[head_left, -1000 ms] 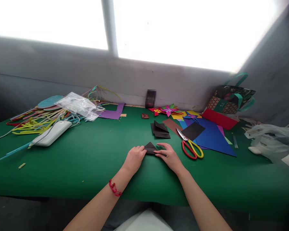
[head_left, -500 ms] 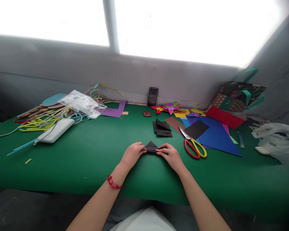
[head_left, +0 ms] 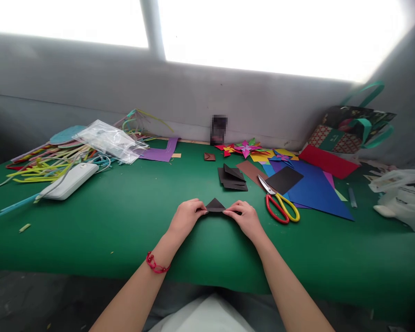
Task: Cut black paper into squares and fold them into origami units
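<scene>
A small piece of folded black paper [head_left: 215, 205] with a pointed top lies between my hands, low over the green table. My left hand [head_left: 187, 216] pinches its left corner between thumb and fingers. At the right corner, my right hand [head_left: 244, 218] has its fingertips closed on the paper too. Just beyond it are several folded black paper pieces [head_left: 232, 179] in a loose pile. Scissors [head_left: 278, 203] with one red and one yellow handle lie to the right of my right hand, blades partly over brown paper [head_left: 251, 173].
Blue paper [head_left: 321, 189], a black sheet [head_left: 284, 180] and colourful paper stars [head_left: 245, 148] spread behind the scissors. At left sit a white glue gun or similar device [head_left: 71, 181], a clear plastic bag [head_left: 105, 138] and pipe cleaners. A white plastic bag [head_left: 401, 193] stands far right.
The view has tilted and shifted slightly. Both hands still hold the black paper; the right fingers have moved out to its right corner, showing more of its lower edge.
</scene>
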Demonstrator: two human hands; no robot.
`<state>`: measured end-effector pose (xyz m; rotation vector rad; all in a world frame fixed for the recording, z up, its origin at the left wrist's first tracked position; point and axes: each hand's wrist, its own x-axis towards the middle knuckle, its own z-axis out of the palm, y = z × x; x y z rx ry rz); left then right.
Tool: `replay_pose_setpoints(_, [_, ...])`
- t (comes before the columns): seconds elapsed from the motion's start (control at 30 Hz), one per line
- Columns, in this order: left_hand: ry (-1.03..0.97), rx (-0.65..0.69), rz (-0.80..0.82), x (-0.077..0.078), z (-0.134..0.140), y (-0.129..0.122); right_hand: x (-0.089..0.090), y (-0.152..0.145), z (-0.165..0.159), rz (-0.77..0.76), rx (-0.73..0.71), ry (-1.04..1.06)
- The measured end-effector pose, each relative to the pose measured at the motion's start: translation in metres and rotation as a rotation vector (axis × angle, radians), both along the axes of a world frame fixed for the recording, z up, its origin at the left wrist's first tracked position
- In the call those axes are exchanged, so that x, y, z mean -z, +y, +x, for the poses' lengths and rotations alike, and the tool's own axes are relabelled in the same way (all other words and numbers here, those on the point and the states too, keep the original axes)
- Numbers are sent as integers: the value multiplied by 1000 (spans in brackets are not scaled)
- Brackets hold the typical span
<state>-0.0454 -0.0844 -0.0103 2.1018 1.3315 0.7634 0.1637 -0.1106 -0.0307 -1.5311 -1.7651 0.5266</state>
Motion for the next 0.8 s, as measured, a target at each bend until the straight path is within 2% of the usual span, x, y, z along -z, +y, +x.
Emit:
replay_pose_setpoints(0.13, [26,-34,-17,-4,1,-2,-2,-1,-2,-2,20,-39])
replay_pose_setpoints(0.43, [4,6,-59,-5,-3,-3,-4,-5,-5,6,45,-109])
replay_pose_setpoints(0.8, [132,-149,-17,6,7,0,-8,0,-9,-141,124,-188])
